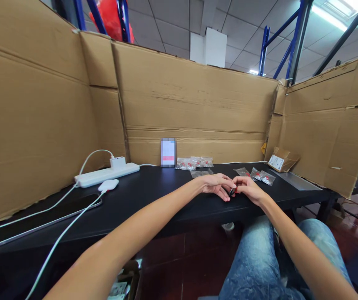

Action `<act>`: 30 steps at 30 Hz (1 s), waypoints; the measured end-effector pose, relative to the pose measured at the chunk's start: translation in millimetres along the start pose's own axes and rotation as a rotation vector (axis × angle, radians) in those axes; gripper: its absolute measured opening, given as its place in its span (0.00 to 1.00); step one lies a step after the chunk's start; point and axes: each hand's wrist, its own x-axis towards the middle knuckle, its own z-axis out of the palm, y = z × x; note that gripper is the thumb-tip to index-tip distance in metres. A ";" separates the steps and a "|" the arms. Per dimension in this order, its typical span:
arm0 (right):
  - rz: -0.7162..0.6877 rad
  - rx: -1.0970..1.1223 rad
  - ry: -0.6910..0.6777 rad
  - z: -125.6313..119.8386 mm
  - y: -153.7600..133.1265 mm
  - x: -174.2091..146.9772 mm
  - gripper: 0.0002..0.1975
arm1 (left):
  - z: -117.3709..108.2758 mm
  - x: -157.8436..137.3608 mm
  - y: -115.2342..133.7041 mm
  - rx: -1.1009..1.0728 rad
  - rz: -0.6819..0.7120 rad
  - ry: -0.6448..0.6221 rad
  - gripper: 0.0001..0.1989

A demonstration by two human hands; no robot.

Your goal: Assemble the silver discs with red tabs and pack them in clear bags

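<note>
Both hands meet over the black table (pixel 166 196), in front of the white card (pixel 168 152); the left hand (pixel 216 184) and right hand (pixel 248 186) pinch one small dark part (pixel 231 192) with red on it (too small to identify); it could slip toward the small bags (pixel 261 175) beyond it.

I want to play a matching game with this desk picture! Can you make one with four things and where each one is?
Things:
1. white power strip
2. small dark and red part
3. cardboard box with a label
4. long dark tablet

Places:
A. between the fingertips of both hands
B. flat on the desk, far left
C. by the left cardboard wall, with a charger plugged in
D. back right corner of the desk

Pairs: 1-C, 2-A, 3-D, 4-B
</note>
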 end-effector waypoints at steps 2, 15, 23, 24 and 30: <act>0.015 -0.014 0.012 0.4 -0.6 0.3 0.07 | -0.7 -0.3 0.4 0.004 0.002 -0.007 0.25; -0.003 -0.059 0.071 4.7 -0.5 2.9 0.04 | -4.9 -4.5 7.4 0.076 -0.002 0.068 0.26; 0.028 0.070 -0.106 -1.1 -3.1 -2.3 0.11 | -15.4 -8.5 11.0 0.089 -0.017 -0.118 0.23; 0.032 0.084 -0.115 -1.8 -2.8 -2.5 0.12 | -16.6 -8.6 10.7 0.082 -0.017 -0.139 0.22; 0.047 0.074 -0.083 -2.2 -0.2 -2.1 0.13 | -25.2 -6.1 4.9 0.051 -0.045 -0.201 0.19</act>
